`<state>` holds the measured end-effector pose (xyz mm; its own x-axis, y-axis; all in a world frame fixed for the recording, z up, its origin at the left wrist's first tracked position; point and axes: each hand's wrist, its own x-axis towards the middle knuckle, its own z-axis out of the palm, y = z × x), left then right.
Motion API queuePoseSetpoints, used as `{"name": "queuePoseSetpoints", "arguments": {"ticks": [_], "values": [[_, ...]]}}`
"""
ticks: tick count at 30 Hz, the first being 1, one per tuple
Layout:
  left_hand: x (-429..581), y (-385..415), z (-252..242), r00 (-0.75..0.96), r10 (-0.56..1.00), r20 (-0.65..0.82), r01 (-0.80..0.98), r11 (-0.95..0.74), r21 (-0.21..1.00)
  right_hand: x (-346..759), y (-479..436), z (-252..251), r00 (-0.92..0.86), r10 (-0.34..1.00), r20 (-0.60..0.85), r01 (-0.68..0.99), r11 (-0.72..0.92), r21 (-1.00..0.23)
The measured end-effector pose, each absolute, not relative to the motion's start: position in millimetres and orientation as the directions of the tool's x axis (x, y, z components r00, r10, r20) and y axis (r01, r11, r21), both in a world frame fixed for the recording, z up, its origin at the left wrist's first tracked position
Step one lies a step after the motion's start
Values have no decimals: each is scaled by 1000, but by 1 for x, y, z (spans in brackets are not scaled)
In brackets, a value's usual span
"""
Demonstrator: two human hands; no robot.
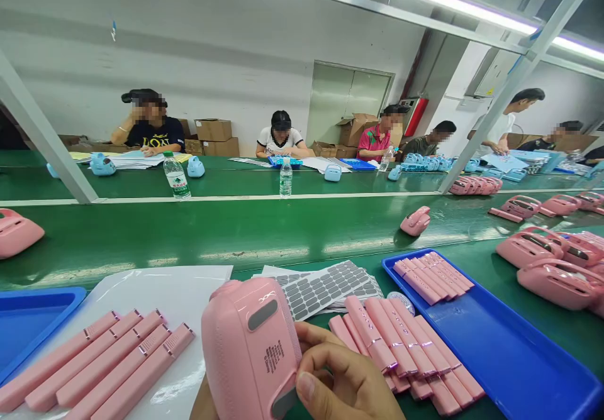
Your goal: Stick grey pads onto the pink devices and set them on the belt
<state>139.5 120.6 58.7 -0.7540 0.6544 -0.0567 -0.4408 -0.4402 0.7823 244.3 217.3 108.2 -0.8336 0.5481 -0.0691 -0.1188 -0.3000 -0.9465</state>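
My right hand (342, 373) grips a pink plastic device (250, 351) from its right side, with the thumb pressed near the lower edge. The device has a grey oval pad and a small printed text panel on its face. Only a sliver of my left hand (204, 402) shows below the device, with its fingers hidden. Next to the device lies a sheet of grey oval stickers (325, 289). Pink bar-shaped parts (399, 351) are heaped just right of my right hand. More of them (108, 363) lie side by side on a white sheet (189, 307) to the left.
A blue tray (491, 338) holds more pink bars, and another blue tray (28, 326) sits at the left. Pink devices (557, 275) are grouped at the right. Beyond a green conveyor belt (212, 237), several co-workers sit at a bench with water bottles and cardboard boxes.
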Motion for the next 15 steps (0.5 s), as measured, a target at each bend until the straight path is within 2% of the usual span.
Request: {"name": "queuePoseSetpoints", "arguments": {"ticks": [4, 15], "values": [[137, 125, 63, -751, 656, -71, -466, -450, 762, 244, 218, 110, -849, 521, -93, -98, -327, -940], [133, 132, 66, -757, 648, -82, -484, -473, 736, 244, 214, 114, -819, 569, -74, -54, -205, -977]]}}
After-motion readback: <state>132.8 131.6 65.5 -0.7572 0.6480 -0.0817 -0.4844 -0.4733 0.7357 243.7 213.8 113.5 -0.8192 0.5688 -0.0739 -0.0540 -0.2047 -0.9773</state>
